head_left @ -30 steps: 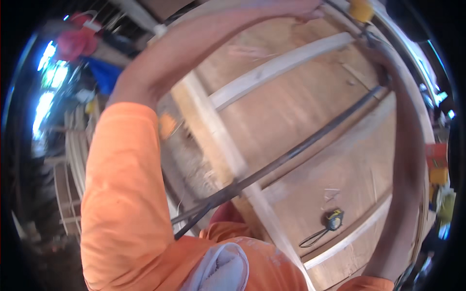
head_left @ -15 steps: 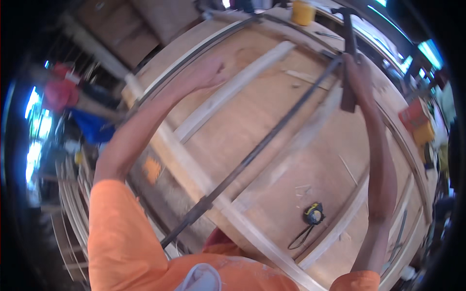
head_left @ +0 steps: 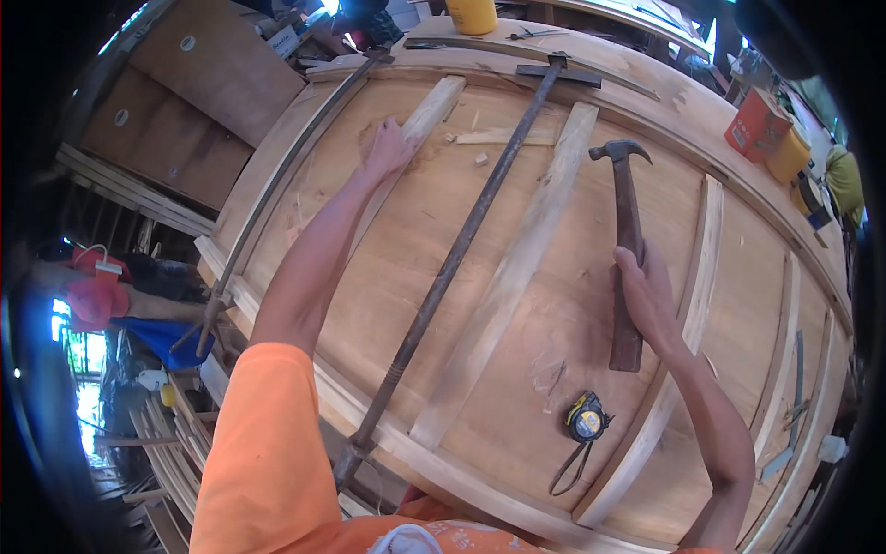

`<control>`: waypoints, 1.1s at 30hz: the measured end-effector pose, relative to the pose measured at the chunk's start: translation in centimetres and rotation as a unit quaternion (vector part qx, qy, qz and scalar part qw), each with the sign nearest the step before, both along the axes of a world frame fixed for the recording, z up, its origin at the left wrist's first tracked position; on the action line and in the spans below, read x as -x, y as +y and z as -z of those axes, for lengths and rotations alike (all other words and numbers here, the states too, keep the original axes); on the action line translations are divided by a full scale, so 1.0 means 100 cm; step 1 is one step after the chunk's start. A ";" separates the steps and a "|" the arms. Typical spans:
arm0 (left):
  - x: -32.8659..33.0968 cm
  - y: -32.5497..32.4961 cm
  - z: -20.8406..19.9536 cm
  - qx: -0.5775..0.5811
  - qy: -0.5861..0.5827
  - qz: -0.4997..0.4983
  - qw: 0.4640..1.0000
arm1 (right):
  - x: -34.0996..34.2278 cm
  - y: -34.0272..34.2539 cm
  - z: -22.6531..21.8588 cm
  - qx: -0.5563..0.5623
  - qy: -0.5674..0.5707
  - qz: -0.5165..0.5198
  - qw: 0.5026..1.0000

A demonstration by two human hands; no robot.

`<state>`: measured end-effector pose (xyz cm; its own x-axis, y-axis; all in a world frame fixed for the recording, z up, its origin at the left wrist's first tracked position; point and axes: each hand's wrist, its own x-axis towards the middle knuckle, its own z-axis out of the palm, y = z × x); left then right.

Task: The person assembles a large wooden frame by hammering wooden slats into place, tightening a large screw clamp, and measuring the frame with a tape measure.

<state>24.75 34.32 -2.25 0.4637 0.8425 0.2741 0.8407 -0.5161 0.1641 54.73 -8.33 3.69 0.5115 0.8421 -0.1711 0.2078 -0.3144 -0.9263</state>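
Observation:
My right hand grips a claw hammer by its brown wooden handle, its metal head pointing away from me above the panel. To the left, my left hand is closed against the edge of a pale wooden slat. What its fingers hold, if anything, is hidden. Between the hands, a long metal bar clamp spans the wooden frame, beside another slat. A black and yellow tape measure with a wrist strap lies on the plywood panel, nearer to me than the hammer.
A second bar clamp crosses the frame's left end. At the far side stand a yellow container and a red box. Another person is at the left. Wood offcuts lie on the panel.
The hammer has come down from the far edge toward the middle right of the panel. My left hand has moved to the slat's edge. The view has shifted.

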 end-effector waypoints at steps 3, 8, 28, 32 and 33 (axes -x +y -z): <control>-0.028 0.011 -0.004 0.048 0.001 -0.037 0.998 | -0.007 0.001 0.005 0.007 -0.012 0.026 1.000; -0.058 0.020 -0.002 0.073 0.001 -0.045 0.996 | -0.017 0.005 0.032 0.001 0.160 0.044 0.986; -0.046 0.040 -0.005 0.072 0.017 -0.046 0.996 | -0.006 0.017 0.026 0.000 0.143 -0.018 0.990; -0.041 0.053 -0.011 0.089 0.031 -0.012 0.995 | -0.003 0.024 0.011 0.020 0.112 -0.012 0.993; -0.037 0.058 -0.019 0.103 0.044 0.008 0.994 | -0.001 0.029 0.006 0.022 0.102 -0.015 0.994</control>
